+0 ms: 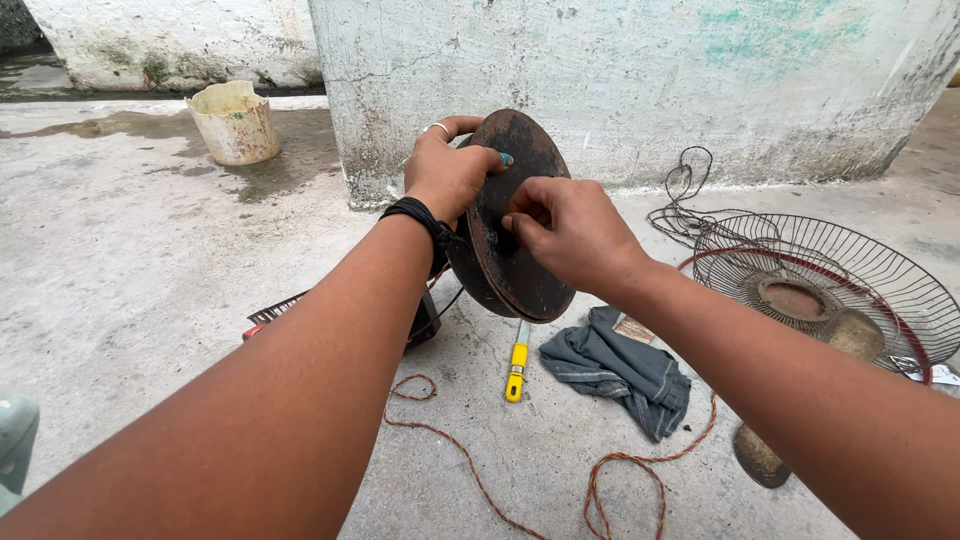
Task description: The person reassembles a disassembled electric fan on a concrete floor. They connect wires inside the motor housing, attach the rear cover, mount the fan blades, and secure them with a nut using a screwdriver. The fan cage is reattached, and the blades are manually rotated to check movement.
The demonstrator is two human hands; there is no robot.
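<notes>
Rusty round disc (515,225) held upright above the concrete floor (150,260), gripped by both hands.

The disc's far rim is clasped by the left hand (447,172); the right hand (565,230) is pinched narrow at its dark, pitted face, so a small fastening is judged to be worked on; steady fingertip turning is called for. Below lie a yellow-handled screwdriver (517,360), crumpled grey cloth (620,370), twisted cord (600,470); at right, a wire fan guard (860,275).

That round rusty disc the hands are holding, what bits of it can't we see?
Head view:
- Round rusty dark metal disc: its left side, behind the left hand.
- Its centre, under the right hand fingers.
- The small blue-tipped thing at the left fingertips: too small to identify.
</notes>
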